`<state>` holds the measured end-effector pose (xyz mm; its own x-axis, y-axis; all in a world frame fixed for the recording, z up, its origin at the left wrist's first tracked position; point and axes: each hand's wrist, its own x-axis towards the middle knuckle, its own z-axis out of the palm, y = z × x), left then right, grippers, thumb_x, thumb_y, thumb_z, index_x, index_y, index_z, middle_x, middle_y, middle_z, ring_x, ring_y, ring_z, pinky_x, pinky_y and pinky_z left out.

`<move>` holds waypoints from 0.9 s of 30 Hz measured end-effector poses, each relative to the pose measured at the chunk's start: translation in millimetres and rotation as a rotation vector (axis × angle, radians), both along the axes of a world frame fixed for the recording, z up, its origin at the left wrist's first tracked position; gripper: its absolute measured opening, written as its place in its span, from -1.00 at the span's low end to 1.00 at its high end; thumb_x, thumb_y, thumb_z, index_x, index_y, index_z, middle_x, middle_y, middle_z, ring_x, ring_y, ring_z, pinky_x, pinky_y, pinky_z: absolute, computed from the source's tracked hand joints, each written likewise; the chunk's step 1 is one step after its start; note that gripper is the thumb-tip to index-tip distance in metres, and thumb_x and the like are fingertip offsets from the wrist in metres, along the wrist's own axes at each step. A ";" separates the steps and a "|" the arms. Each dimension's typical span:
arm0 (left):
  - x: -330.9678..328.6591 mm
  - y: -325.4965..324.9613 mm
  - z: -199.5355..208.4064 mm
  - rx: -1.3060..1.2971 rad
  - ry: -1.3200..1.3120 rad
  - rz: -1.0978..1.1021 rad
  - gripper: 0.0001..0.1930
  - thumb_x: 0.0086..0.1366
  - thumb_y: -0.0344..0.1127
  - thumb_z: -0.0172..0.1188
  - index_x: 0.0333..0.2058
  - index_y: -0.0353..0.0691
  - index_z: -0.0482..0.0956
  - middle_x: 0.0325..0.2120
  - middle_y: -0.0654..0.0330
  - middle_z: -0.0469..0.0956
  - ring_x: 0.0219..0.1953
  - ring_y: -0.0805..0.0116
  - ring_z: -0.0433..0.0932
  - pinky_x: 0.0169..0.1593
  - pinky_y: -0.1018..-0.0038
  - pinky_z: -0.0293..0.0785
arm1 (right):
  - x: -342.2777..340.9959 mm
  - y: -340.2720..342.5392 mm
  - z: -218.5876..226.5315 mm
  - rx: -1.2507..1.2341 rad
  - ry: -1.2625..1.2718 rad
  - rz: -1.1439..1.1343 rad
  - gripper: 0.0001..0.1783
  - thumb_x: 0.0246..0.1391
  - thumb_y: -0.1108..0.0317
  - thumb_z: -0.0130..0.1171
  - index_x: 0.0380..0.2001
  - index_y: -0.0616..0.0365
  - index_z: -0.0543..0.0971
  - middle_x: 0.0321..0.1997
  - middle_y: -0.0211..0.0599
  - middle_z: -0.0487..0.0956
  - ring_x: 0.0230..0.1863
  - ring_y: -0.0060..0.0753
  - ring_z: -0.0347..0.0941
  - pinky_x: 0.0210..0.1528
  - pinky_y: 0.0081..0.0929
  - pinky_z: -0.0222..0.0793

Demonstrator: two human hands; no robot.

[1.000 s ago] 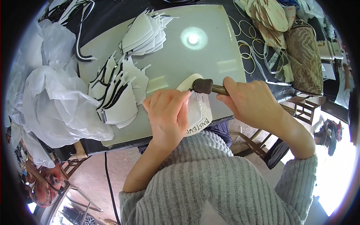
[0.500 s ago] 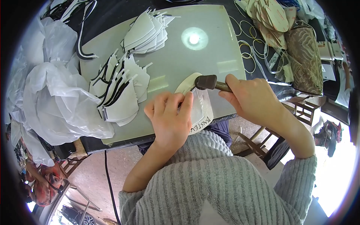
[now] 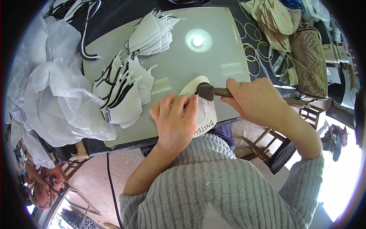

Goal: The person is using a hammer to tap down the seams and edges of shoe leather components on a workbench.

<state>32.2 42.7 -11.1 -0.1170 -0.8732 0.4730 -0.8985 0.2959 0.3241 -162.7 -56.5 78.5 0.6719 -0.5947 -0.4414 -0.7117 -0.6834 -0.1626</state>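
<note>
My right hand grips the wooden handle of a hammer. Its dark head rests on or just above a white shaped piece, beside my left fingertips. That piece lies on a pale, rounded template board with handwriting along its near edge. With bent fingers, my left hand presses the white piece down at its left side. A dark edge shows by the fingertips, but what they pinch is mostly hidden. Under everything is a smooth grey-green board at the table's near edge.
To the left sit a stack of white pieces with black trim and a bunched clear plastic bag. Farther back lies another white stack. Rubber bands, tan shaped pieces and a patterned brown pouch lie on the right.
The hammer head has shifted slightly toward me and tilted, now nearer my left fingertips. My right hand moved a little with it. My left hand holds nearly the same place.
</note>
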 end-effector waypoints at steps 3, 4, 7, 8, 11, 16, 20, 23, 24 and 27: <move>1.5 -1.4 -3.8 -0.010 0.003 0.004 -0.76 0.03 -0.39 0.30 -0.26 -0.13 0.66 -0.35 0.38 0.50 -0.19 0.32 0.46 -0.06 0.29 0.14 | -2.2 -3.5 0.1 -0.154 -0.179 0.027 -0.60 0.27 0.04 0.07 -0.41 0.19 0.39 -0.73 -0.25 0.47 -0.70 -0.13 0.47 -0.63 -0.23 0.35; 1.2 -2.3 -5.0 -0.032 0.009 0.005 -0.76 0.04 -0.39 0.30 -0.25 -0.12 0.65 -0.36 0.37 0.51 -0.19 0.32 0.46 -0.06 0.29 0.14 | -2.0 -3.1 -0.1 -0.153 -0.243 -0.006 -0.60 0.26 0.04 0.08 -0.41 0.19 0.39 -0.72 -0.24 0.48 -0.69 -0.12 0.48 -0.62 -0.23 0.35; 4.6 -13.5 4.4 0.113 0.198 -0.014 -0.82 0.06 -0.37 0.31 -0.31 -0.10 0.60 -0.40 0.35 0.49 -0.23 0.31 0.45 -0.07 0.28 0.14 | -3.5 1.4 -9.4 -0.118 -0.220 -0.058 -0.61 0.26 0.05 0.08 -0.41 0.19 0.40 -0.71 -0.22 0.49 -0.67 -0.10 0.49 -0.62 -0.23 0.36; 3.9 -15.9 5.3 0.114 0.198 -0.019 -0.82 0.06 -0.37 0.31 -0.31 -0.10 0.60 -0.40 0.35 0.49 -0.23 0.31 0.45 -0.07 0.28 0.14 | -4.2 3.3 -12.7 -0.083 -0.134 -0.072 -0.61 0.26 0.05 0.08 -0.41 0.19 0.40 -0.71 -0.20 0.50 -0.66 -0.10 0.50 -0.61 -0.23 0.36; -2.1 -19.9 5.6 0.134 0.150 0.024 -0.89 0.13 -0.41 0.29 -0.38 -0.09 0.54 -0.44 0.34 0.52 -0.29 0.31 0.46 -0.12 0.31 0.14 | -3.5 4.8 -13.4 -0.097 -0.127 -0.081 -0.61 0.26 0.06 0.08 -0.42 0.20 0.40 -0.72 -0.20 0.49 -0.66 -0.09 0.49 -0.62 -0.23 0.36; -7.1 -19.3 3.0 0.126 0.083 0.113 -0.86 0.12 -0.45 0.27 -0.36 -0.11 0.51 -0.46 0.33 0.50 -0.29 0.29 0.46 -0.10 0.34 0.14 | -2.3 4.7 -12.2 -0.082 -0.130 -0.098 -0.61 0.25 0.06 0.10 -0.42 0.20 0.38 -0.70 -0.17 0.49 -0.65 -0.03 0.48 -0.61 -0.19 0.33; 5.1 -21.2 1.2 0.095 0.202 -0.009 -0.86 0.10 -0.49 0.25 -0.35 -0.13 0.54 -0.46 0.32 0.49 -0.29 0.28 0.45 -0.11 0.33 0.14 | -4.4 5.1 -14.0 -0.065 -0.113 -0.112 -0.61 0.24 0.07 0.11 -0.40 0.21 0.37 -0.67 -0.13 0.50 -0.63 0.02 0.48 -0.59 -0.14 0.32; 9.7 -19.2 2.4 0.090 0.220 -0.114 -0.83 0.07 -0.52 0.24 -0.32 -0.15 0.58 -0.44 0.31 0.50 -0.29 0.26 0.46 -0.10 0.31 0.17 | -4.4 3.9 -12.6 -0.049 -0.117 -0.122 -0.61 0.24 0.07 0.11 -0.40 0.21 0.37 -0.68 -0.12 0.50 -0.63 0.03 0.48 -0.59 -0.13 0.31; 10.3 -18.0 1.7 0.077 0.193 -0.123 -0.81 0.06 -0.54 0.24 -0.31 -0.16 0.60 -0.43 0.31 0.51 -0.28 0.25 0.46 -0.10 0.29 0.19 | -4.0 2.7 -11.3 -0.049 -0.117 -0.121 -0.61 0.24 0.07 0.11 -0.40 0.21 0.37 -0.68 -0.12 0.50 -0.63 0.03 0.48 -0.59 -0.13 0.31; 10.5 -15.4 3.2 0.074 0.165 -0.129 -0.77 0.04 -0.55 0.25 -0.28 -0.17 0.62 -0.42 0.30 0.51 -0.27 0.23 0.47 -0.08 0.27 0.21 | -3.9 -2.6 -5.8 -0.058 -0.072 -0.063 -0.61 0.24 0.06 0.10 -0.38 0.20 0.37 -0.68 -0.13 0.49 -0.63 0.03 0.48 -0.59 -0.13 0.31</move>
<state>42.7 27.3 -8.0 -0.1562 -0.8893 0.4299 -0.7878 0.3747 0.4889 -166.6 -59.0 72.8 0.6613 -0.6597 -0.3571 -0.7412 -0.6477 -0.1762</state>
